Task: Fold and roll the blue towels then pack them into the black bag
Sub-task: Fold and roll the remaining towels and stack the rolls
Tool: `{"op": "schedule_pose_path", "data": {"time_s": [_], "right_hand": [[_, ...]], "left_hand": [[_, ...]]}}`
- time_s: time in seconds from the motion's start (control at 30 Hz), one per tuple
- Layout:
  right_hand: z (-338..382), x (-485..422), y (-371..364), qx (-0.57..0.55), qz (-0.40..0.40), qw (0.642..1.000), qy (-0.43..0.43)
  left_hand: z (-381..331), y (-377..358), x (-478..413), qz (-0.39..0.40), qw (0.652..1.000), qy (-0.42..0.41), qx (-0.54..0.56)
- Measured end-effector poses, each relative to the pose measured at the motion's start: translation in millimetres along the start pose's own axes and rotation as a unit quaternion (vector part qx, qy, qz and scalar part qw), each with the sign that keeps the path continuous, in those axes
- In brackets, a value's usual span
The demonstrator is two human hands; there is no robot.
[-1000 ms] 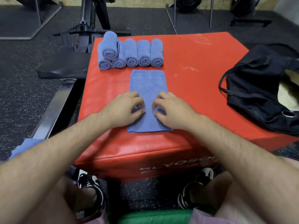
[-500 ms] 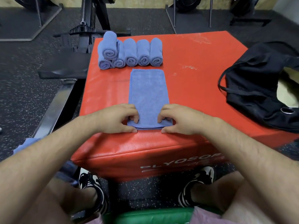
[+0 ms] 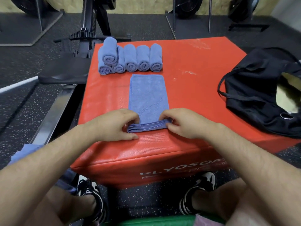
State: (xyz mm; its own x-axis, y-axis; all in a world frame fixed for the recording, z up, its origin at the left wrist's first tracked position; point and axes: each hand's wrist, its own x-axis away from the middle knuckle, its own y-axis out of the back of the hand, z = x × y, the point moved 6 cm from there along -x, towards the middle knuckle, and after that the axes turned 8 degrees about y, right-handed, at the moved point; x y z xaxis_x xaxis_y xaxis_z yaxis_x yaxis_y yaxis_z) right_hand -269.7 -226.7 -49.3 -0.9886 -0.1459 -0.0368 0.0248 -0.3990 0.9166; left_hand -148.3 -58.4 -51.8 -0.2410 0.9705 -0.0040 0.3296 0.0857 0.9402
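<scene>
Six rolled towels [image 3: 143,57] sit upper centre on the bench [image 3: 195,88]; the folded towel [image 3: 148,95] lies mid-frame — our left hand [image 3: 117,125] and right hand [image 3: 184,123] pinch its near edge, fingers curled. We judge packing the black bag [image 3: 254,95], right, unstarted.

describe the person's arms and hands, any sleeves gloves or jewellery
No sleeves show: the left forearm and right forearm are bare and hairy out to the frame edge. The left hand and right hand wear no gloves, and no ring, watch or wristband is visible.
</scene>
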Motion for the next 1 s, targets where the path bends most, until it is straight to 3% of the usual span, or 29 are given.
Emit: {"op": "schedule_pose_path", "data": {"time_s": [0.27,0.5,0.67,0.83,0.93,1.0], "right_hand": [[-11.2,-4.5,2.4,-0.026,-0.060,0.998,-0.012],[-2.6,-8.4,-0.9,0.085,-0.088,0.992,0.025],[-0.2,-5.9,-1.4,0.101,-0.050,0.992,0.050],[-3.0,-5.1,-1.1,0.062,-0.037,0.996,0.054],[-6.7,-8.7,2.4,0.043,-0.039,0.998,0.030],[-9.5,-8.5,7.0,-0.002,-0.026,1.000,-0.007]], "left_hand": [[21.9,5.3,-6.7,-0.048,0.992,0.088,0.080],[13.3,2.0,-12.0,-0.134,0.989,0.059,0.035],[0.2,0.6,-8.6,-0.110,0.993,-0.005,-0.036],[10.4,0.1,-2.2,-0.059,0.998,-0.020,-0.007],[14.2,2.1,-5.9,-0.067,0.997,0.005,0.027],[19.2,4.9,-6.7,-0.053,0.994,0.065,0.075]]}}
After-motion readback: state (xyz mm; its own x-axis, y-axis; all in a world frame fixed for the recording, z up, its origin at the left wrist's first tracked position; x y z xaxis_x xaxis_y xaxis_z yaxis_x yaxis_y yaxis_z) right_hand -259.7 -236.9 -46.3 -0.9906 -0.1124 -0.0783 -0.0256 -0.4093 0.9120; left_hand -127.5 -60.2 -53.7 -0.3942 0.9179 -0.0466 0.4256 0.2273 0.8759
